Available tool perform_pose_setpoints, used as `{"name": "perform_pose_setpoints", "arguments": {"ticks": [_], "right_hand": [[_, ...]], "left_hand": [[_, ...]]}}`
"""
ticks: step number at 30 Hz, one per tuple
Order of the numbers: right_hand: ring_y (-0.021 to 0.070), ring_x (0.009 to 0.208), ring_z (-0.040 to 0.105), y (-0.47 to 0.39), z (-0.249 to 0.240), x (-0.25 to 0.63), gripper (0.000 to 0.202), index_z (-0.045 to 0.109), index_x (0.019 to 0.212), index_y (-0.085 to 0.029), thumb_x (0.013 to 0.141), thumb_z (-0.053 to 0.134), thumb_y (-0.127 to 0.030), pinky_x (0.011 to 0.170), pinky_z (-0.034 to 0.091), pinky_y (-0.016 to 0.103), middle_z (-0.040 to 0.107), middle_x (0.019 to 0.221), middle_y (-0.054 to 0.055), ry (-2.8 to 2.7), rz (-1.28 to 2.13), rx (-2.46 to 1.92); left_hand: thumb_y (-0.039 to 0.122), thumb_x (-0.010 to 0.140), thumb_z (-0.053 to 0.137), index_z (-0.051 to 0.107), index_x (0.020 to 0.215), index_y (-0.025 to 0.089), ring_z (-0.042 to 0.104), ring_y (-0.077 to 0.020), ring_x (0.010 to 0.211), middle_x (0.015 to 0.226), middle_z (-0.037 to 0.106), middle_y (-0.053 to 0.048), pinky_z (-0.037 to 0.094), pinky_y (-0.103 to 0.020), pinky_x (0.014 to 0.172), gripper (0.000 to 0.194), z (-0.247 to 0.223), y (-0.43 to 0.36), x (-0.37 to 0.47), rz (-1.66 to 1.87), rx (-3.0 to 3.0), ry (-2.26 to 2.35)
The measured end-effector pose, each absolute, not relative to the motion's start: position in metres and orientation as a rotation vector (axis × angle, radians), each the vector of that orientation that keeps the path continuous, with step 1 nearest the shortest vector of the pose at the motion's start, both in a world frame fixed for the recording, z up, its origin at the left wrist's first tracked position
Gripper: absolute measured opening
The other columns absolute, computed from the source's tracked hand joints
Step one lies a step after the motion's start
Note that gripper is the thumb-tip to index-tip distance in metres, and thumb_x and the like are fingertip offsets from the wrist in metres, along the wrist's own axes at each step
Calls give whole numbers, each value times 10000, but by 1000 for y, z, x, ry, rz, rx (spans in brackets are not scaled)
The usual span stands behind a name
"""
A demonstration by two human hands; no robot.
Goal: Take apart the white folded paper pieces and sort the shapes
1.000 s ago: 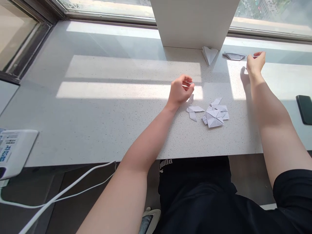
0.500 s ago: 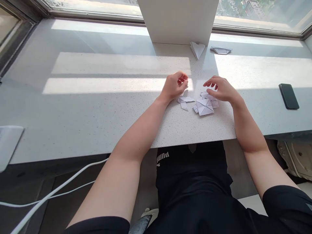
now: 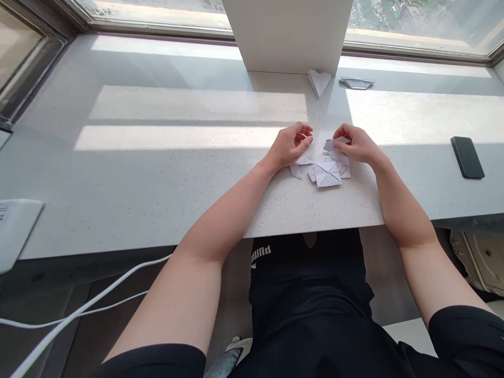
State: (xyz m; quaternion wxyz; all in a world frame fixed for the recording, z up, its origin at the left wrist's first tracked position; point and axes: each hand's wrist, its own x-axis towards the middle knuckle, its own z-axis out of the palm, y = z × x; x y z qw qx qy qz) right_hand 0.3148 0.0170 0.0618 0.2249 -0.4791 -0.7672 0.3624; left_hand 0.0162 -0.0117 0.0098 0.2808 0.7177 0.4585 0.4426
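Counter (image 3: 157,199): pale and speckled; crossed by bands of sunlight toward its far edge, where the window (image 3: 421,23) is seen.
Right hand (image 3: 348,143): placed right of the counter's middle; the held piece (image 3: 328,145), a folded white paper, is pinched between thumb and fingers at the side of the pile toward the far edge. Whether it is fully lifted cannot be told.
Left hand (image 3: 293,143): held just left of the pile, fingers curled inward, thumb close to the fingertips; whether anything is pinched there cannot be told.
Pile (image 3: 328,174): folded white papers, overlapped, laid between the hands toward the near edge; a creased square is seen on top.
Small piece (image 3: 295,171): angled folded paper, laid beside the pile and partly covered by the left hand.
Wedge (image 3: 319,84): folded paper, placed at the panel (image 3: 289,37) foot near the far edge, its tip pointed toward the near edge.
Flat piece (image 3: 357,83): laid near the far edge, right of the wedge.
Phone (image 3: 467,157): dark, laid well right of the right hand.
White box (image 3: 18,233): placed at the near left corner, partly cut off by the view.
Cables (image 3: 47,341): white, seen below the near edge, at left.
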Motion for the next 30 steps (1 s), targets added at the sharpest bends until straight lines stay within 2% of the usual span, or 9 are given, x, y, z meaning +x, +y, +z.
{"name": "perform_pose_setpoints", "arguments": {"ticks": [3, 6, 9, 11, 15, 18, 21, 26, 30], "right_hand": [[321, 1035, 785, 17, 56, 301, 511, 721, 1117, -325, 952, 992, -725, 955, 723, 568, 786, 1111, 85, -1872, 1145, -1259], [308, 1076, 817, 15, 51, 282, 724, 673, 1129, -337, 866, 1012, -920, 933, 721, 515, 735, 1062, 58, -1721, 1230, -1196], [303, 1104, 833, 11, 49, 265, 840, 659, 1155, -345, 803, 1010, -1023, 910, 707, 480, 714, 1019, 34, -1664, 1253, -1173], [308, 1134, 834, 8, 49, 259, 845, 672, 1170, -346, 813, 1003, -1036, 928, 705, 478, 735, 1025, 36, -1680, 1227, -1178], [364, 1245, 811, -1, 55, 256, 718, 760, 1261, -361, 918, 997, -946, 1035, 714, 549, 815, 1144, 83, -1797, 1049, -1234], [395, 1266, 777, -12, 58, 254, 569, 809, 1375, -376, 1059, 902, -840, 1099, 686, 598, 837, 1240, 111, -1978, 889, -1265], [409, 1233, 745, -25, 55, 244, 389, 841, 1338, -339, 1157, 799, -681, 1153, 634, 625, 822, 1252, 127, -2268, 784, -1185], [469, 1318, 678, -40, 45, 222, 235, 871, 1253, -289, 1115, 836, -475, 1214, 574, 670, 778, 1353, 177, -2550, 631, -1092], [441, 1277, 705, -39, 49, 218, 227, 846, 1288, -298, 1103, 850, -428, 1181, 598, 643, 819, 1340, 155, -2516, 747, -1087]], "left_hand": [[443, 1132, 850, 814, 1266, 267, 913, -278, 1142, 1231, 942, -123, 770, -391, 987, 224, 11, -11, 15, 1199, 1854, 1213], [566, 1120, 903, 804, 1241, 276, 918, -274, 1101, 1206, 943, -111, 770, -387, 966, 330, 12, -10, 15, 1191, 1826, 1186], [633, 1088, 954, 801, 1144, 267, 910, -265, 1040, 1135, 939, -93, 760, -377, 924, 400, 12, -9, 17, 1194, 1787, 1143], [645, 1095, 959, 791, 1065, 261, 900, -260, 1012, 1078, 929, -87, 758, -385, 914, 420, 12, -7, 18, 1213, 1753, 1113], [607, 1139, 943, 780, 1028, 282, 896, -264, 992, 1008, 906, -82, 778, -451, 950, 380, 12, -1, 16, 1305, 1666, 1142], [574, 1161, 919, 766, 1050, 297, 889, -261, 986, 985, 885, -77, 778, -452, 942, 336, 10, 9, 12, 1406, 1579, 1255], [553, 1183, 874, 751, 1062, 299, 881, -258, 973, 979, 861, -73, 766, -455, 933, 307, 5, 18, 10, 1485, 1527, 1335], [658, 1173, 854, 726, 1095, 303, 887, -263, 1025, 986, 851, -62, 750, -419, 922, 385, 0, 24, 9, 1479, 1498, 1313], [688, 1170, 845, 741, 1073, 305, 892, -264, 1003, 967, 853, -58, 756, -422, 898, 409, 3, 22, 9, 1477, 1492, 1299]]}}
